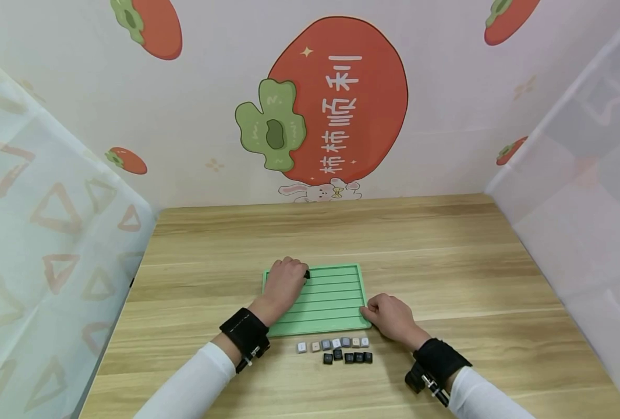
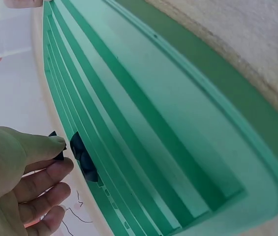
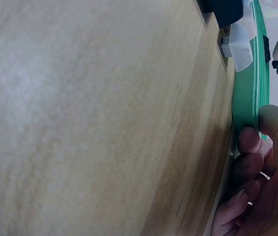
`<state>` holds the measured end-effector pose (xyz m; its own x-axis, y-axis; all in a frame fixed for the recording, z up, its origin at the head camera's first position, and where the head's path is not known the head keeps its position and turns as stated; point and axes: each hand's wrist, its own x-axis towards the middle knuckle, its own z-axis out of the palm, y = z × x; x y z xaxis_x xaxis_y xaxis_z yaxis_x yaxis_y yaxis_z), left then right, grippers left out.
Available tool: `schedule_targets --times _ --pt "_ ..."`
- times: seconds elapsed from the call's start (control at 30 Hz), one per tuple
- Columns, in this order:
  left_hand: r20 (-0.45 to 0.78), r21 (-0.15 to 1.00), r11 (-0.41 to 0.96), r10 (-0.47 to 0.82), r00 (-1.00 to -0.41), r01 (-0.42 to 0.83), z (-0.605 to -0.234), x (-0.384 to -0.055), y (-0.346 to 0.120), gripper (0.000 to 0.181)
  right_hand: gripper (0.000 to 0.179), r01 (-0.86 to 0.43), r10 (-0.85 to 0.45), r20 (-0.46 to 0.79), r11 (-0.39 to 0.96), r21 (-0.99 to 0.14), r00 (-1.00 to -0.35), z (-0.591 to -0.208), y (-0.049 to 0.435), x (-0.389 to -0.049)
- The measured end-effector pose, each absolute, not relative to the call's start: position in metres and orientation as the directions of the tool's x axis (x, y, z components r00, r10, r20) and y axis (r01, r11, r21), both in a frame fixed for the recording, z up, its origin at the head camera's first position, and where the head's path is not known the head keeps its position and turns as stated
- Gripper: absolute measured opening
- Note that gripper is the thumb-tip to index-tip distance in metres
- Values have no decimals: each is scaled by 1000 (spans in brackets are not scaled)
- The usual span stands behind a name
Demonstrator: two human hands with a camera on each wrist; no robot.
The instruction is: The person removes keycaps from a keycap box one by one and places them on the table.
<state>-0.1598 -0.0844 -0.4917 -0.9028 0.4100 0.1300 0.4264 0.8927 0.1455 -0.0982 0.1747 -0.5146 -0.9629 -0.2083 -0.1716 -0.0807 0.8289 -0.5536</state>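
Note:
A green ridged tray lies on the table. Over its far left part, my left hand pinches a small black keycap between thumb and forefinger. A few black keycaps sit in a slot of the tray just beside those fingertips in the left wrist view. My right hand holds the tray by its near right corner, thumb on top of the rim and curled fingers against the side, as the right wrist view shows.
In front of the tray's near edge lies a row of white, grey and beige keycaps. A row of black keycaps lies closer to me. Printed cloth walls stand around the wooden table.

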Motion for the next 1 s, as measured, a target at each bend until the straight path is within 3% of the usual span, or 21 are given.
schedule_targets --times 0.37,1.0 --pt "138 129 892 416 -899 433 -491 -152 -89 4 54 -89 -216 -168 828 -554 -962 -516 175 -98" --pt "174 149 879 428 -887 453 -483 -139 -91 7 55 -85 -211 -170 831 -550 -963 -517 176 -97"
